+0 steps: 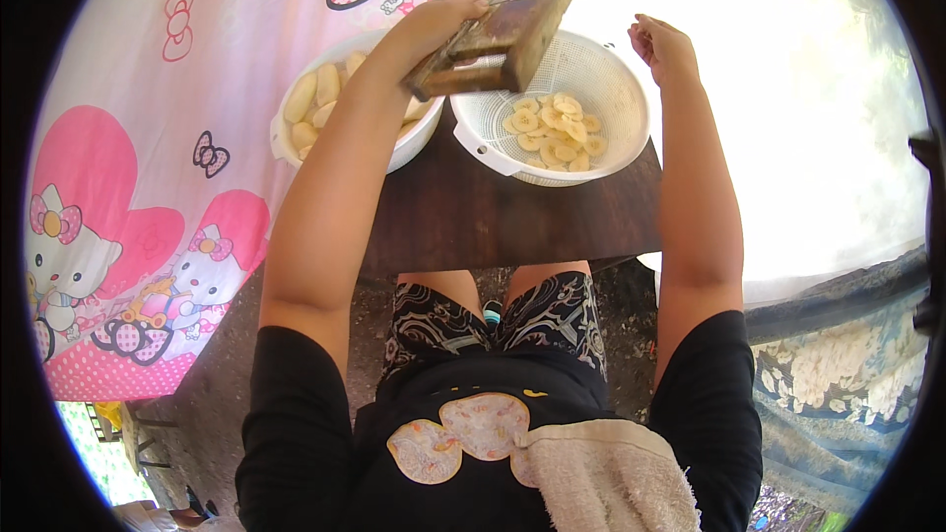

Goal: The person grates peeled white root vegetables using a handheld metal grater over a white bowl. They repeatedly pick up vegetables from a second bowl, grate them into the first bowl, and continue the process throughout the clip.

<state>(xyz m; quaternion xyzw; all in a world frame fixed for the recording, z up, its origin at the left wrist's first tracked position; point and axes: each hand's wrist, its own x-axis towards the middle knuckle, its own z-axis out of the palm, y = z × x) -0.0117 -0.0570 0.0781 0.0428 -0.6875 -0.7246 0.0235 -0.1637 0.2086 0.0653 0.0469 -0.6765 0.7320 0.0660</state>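
My left hand (pixel 440 24) is closed on a wooden slicer (pixel 519 28), a worn flat frame with open slots. It tilts above the gap between two white containers and partly over the right one. In the white colander (pixel 628 118) on the right lies a small heap of round banana slices (pixel 562 133). Peeled whole bananas (pixel 313 99) fill the white basin (pixel 286 146) on the left, partly hidden by my left forearm. Just past the colander's right rim, my right hand (pixel 665 47) is raised with its fingers curled in; I cannot make out anything in them.
Both containers stand on a dark wooden table (pixel 493 222) above my lap. A pink and white cartoon-print sheet (pixel 138 167) hangs at the left. Bright white cloth (pixel 788 138) covers the right side, with a patterned blue-grey fabric (pixel 838 384) below. A towel (pixel 611 473) lies on my shirt.
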